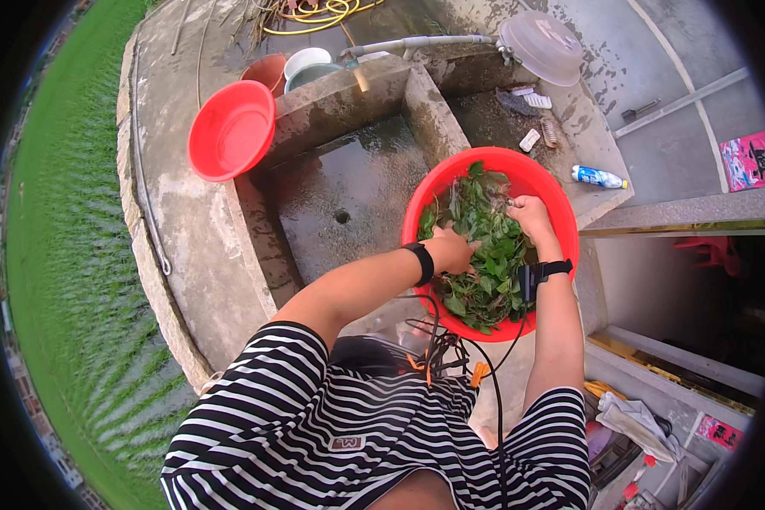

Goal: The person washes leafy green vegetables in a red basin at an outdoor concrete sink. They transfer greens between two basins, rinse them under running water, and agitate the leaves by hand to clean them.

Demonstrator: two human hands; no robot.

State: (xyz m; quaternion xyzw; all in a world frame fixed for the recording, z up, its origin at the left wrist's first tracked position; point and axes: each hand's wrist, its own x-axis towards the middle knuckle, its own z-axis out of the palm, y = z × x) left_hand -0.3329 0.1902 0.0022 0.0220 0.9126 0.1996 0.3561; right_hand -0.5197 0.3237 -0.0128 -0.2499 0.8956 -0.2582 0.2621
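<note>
A large red plastic basin (pixel 420 205) full of wet leafy greens (pixel 500 250) is in front of me, over the right part of the concrete sink's near side. Down among the leaves at the basin's left is my left hand (pixel 454 250), its fingers partly hidden by greens. My right hand (pixel 531 218) is at the basin's right side, thumb and fingers closed on a bunch of stems. Water shows between the leaves near the basin's wall. Each wrist wears a black strap, and the right one carries a small black device (pixel 530 282) with a cable.
The concrete sink (pixel 341 185) has a drain hole and a tap (pixel 359 75). An empty red basin (pixel 233 131) rests on its left corner. Brushes (pixel 537 101), a soap bar (pixel 530 140) and a plastic bottle (pixel 599 176) lie right. A translucent basin (pixel 540 48) stands behind. Cables hang before my shirt.
</note>
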